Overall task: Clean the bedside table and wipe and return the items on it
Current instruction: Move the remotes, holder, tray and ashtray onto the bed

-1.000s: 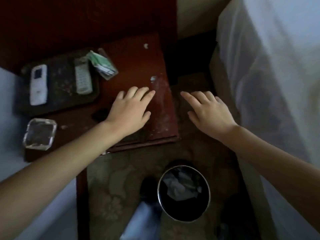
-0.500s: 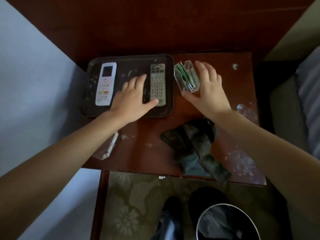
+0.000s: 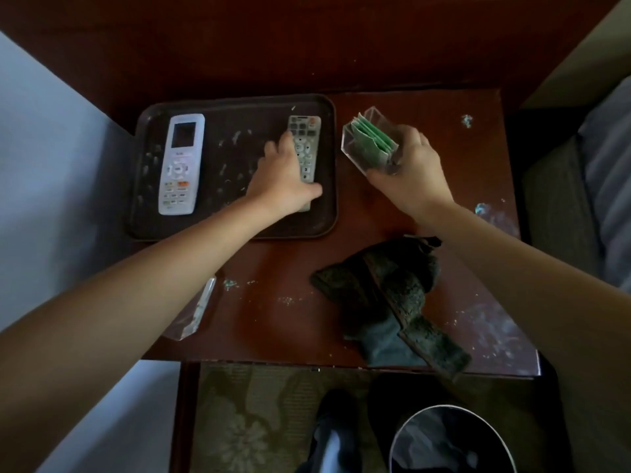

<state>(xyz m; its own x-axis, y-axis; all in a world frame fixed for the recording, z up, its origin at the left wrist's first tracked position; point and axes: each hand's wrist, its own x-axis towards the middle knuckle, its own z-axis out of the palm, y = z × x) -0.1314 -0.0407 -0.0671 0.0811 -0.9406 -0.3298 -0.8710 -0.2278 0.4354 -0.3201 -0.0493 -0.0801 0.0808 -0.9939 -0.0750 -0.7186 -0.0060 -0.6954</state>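
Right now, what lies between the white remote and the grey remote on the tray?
In the head view, only tray floor flecked with pale smudges, from the white remote up to the left hand holding the grey remote.

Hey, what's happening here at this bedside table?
A person is clearing a dirty bedside table. The left hand grips the grey remote lying on the dark tray, which also carries the white remote. The right hand holds the clear holder of green packets just right of the tray. A dark cloth lies untouched near the front edge, and white specks dot the wood, so wiping is not yet done.
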